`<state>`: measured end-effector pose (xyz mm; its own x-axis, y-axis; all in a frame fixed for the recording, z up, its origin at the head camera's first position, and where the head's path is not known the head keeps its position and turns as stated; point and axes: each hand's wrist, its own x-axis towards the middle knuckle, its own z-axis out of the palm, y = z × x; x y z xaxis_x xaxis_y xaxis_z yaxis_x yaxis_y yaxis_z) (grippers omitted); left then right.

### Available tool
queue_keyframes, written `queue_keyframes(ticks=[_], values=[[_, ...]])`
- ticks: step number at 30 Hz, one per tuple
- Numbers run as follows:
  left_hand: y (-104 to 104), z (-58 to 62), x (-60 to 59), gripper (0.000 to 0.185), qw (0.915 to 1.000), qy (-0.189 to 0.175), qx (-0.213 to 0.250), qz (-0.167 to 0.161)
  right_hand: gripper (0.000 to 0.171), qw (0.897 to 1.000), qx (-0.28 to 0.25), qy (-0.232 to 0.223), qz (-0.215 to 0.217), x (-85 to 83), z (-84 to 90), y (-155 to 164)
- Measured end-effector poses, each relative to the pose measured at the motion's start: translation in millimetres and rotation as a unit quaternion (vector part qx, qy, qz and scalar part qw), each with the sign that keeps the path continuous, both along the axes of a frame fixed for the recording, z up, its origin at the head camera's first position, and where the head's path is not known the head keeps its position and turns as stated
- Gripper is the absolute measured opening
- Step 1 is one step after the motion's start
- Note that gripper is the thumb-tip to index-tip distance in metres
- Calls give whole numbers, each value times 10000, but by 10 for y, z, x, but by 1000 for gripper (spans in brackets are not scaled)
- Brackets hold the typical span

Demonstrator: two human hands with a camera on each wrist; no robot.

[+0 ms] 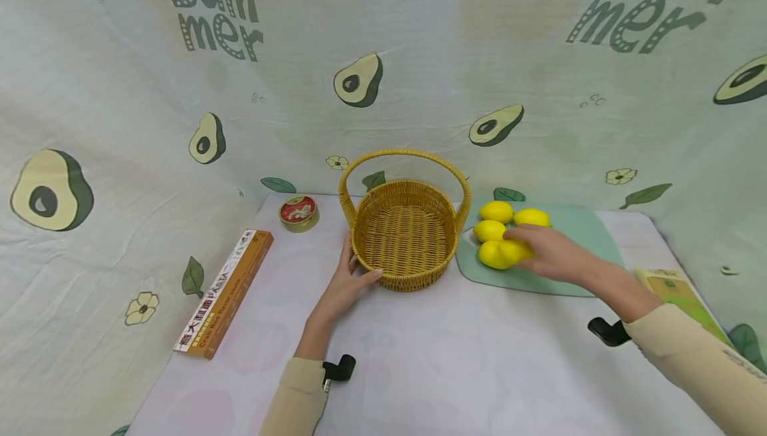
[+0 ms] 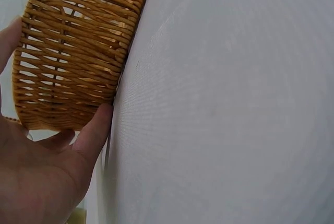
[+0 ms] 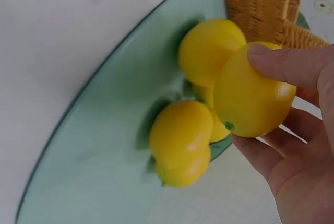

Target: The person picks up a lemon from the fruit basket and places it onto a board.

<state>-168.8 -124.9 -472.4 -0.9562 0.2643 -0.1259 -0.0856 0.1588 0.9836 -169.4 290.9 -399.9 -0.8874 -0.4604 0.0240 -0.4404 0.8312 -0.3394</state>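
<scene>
A round yellow-brown wicker basket (image 1: 406, 281) with a tall arched handle stands on the table, nothing inside it. My left hand (image 1: 346, 289) holds its lower left side, thumb (image 2: 96, 130) along the front wall and fingers round the left. My right hand (image 1: 554, 253) pinches a yellow lemon (image 3: 253, 91) between thumb and fingers, raised over the green board (image 3: 99, 145). Below the held fruit, several more lemons (image 3: 211, 51) lie close together on that board, near the basket's right side.
A long pasta box (image 1: 224, 296) lies at the left, with a round red-lidded tin (image 1: 298, 214) behind it. At the far right, a yellow-green packet (image 1: 680, 296) is partly hidden by my right arm. A cloth printed with avocados (image 1: 359, 81) hangs behind the table.
</scene>
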Motion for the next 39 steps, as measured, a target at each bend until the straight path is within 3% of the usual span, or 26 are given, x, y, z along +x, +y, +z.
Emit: queue_keyframes(ticks=[19,27,34,39], values=[[-47,-47,-17,112,9999,91,88,19,54,9950,424,5,-907,69,-402,202],[-43,-64,-18,111,10000,49,32,-13,54,9938,443,307,-968,116,-587,269],[-32,-273,-97,110,9997,171,-2,147,51,9909,351,811,-1012,151,-633,316],[-36,-317,-108,109,9994,257,-83,221,51,9906,345,805,-1051,160,-628,319]])
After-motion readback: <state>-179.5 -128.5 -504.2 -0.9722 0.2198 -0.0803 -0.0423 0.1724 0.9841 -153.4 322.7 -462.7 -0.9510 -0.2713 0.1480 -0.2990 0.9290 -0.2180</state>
